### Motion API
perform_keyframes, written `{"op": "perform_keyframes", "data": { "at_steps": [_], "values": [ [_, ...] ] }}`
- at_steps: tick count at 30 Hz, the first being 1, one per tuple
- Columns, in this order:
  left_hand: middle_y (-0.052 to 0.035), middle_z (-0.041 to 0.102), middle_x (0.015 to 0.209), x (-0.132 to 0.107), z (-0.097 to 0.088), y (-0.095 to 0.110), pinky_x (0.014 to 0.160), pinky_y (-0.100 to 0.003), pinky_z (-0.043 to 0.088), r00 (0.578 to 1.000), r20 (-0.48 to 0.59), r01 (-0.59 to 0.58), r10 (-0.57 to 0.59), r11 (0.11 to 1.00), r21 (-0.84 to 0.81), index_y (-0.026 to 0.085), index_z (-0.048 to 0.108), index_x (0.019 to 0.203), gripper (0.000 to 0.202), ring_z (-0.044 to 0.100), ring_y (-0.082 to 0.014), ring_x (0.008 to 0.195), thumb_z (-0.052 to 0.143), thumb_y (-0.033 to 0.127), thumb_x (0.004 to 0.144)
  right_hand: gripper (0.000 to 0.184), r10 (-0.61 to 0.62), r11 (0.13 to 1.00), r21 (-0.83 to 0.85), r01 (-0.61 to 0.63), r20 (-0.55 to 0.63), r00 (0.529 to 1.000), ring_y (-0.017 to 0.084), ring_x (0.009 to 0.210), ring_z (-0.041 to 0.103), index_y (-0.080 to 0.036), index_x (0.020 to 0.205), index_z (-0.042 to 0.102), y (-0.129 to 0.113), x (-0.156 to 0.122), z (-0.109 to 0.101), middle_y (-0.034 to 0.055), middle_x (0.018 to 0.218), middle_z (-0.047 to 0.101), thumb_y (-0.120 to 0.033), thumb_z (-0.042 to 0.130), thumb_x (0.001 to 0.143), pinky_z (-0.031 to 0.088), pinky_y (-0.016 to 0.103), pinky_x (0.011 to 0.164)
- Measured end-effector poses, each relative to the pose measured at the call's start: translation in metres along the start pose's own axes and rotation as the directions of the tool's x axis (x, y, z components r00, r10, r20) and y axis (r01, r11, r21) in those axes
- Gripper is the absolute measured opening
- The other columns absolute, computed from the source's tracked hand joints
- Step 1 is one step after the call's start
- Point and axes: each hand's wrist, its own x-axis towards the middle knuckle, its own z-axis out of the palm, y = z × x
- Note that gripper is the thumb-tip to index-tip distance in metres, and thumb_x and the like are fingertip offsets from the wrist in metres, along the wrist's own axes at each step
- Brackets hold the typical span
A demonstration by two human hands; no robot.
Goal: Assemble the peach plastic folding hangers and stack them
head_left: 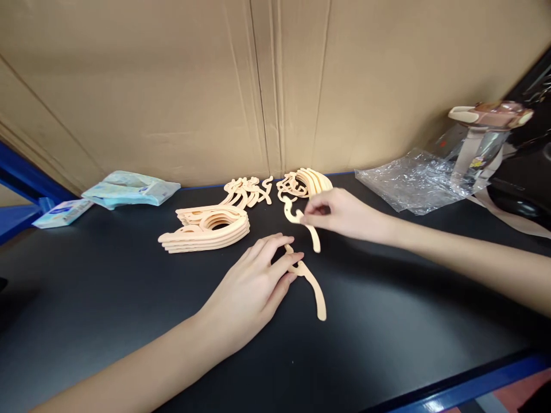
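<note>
My right hand point(333, 212) pinches a peach plastic hanger arm point(316, 238) with a curled end, held just above the black table or touching it; I cannot tell which. Nearer to me, my left hand point(260, 275) has its fingers and thumb closed around the top end of a similar curved hanger arm point(317, 292), which partly hides that end. To the left of this hand sits a stack of folded peach hangers point(206, 238). Behind both hands are a pile of loose hanger arms point(247, 192) and another group of curved arms point(316, 180).
A cardboard sheet point(172, 86) stands along the table's back edge. Two wipes packs, the larger blue one point(129, 198) and a smaller one point(62, 213), lie at the left. Crumpled clear plastic point(413, 180) and a strapped drinking bottle point(491, 120) are at the right.
</note>
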Motion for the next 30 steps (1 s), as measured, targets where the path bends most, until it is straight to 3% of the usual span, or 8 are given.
{"op": "perform_keyframes", "data": {
  "at_steps": [4,9,18,30],
  "values": [
    [-0.0100,0.060,0.125,0.002,0.001,-0.001,0.095,-0.042,0.052,0.999,-0.027,0.025,-0.025,1.000,0.001,0.018,0.055,0.128,0.030,0.058,-0.0245,0.114,0.043,0.024,0.102,0.025,0.038,0.999,-0.001,-0.038,0.103,0.994,0.014,0.065,0.054,-0.017,0.074,0.069,0.008,-0.039,0.007,0.0001,0.068,0.061,-0.036,0.059,0.086,0.039,0.028,0.064],
    [-0.0065,0.059,0.126,0.003,0.001,-0.002,0.097,-0.039,0.049,0.997,-0.044,0.061,-0.062,0.998,-0.015,0.022,0.050,0.129,0.029,0.057,-0.0230,0.115,0.047,0.028,0.101,0.026,-0.078,0.991,-0.105,0.085,0.068,0.995,0.014,0.072,0.053,-0.018,0.073,0.062,0.003,-0.060,0.012,-0.0017,0.071,0.059,-0.036,0.059,0.092,0.037,0.031,0.076],
    [-0.0031,0.057,0.131,0.006,0.002,-0.005,0.101,-0.029,0.045,1.000,-0.019,-0.002,0.001,0.999,-0.054,0.024,0.047,0.133,0.031,0.056,-0.0163,0.119,0.048,0.024,0.101,0.017,-0.292,0.952,-0.064,0.298,0.090,0.952,0.014,0.078,0.049,-0.018,0.085,0.062,0.001,-0.067,0.018,-0.0021,0.076,0.058,-0.028,0.057,0.097,0.034,0.030,0.081],
    [-0.0046,0.059,0.129,0.006,0.002,-0.007,0.099,-0.034,0.048,0.997,-0.034,-0.069,0.070,0.998,0.013,0.022,0.055,0.121,0.021,0.058,-0.0184,0.119,0.048,0.022,0.101,0.012,-0.389,0.916,-0.060,0.396,0.106,0.915,0.014,0.080,0.048,-0.017,0.086,0.062,0.001,-0.070,0.019,-0.0018,0.077,0.058,-0.025,0.059,0.095,0.034,0.029,0.082]
  ]
}}
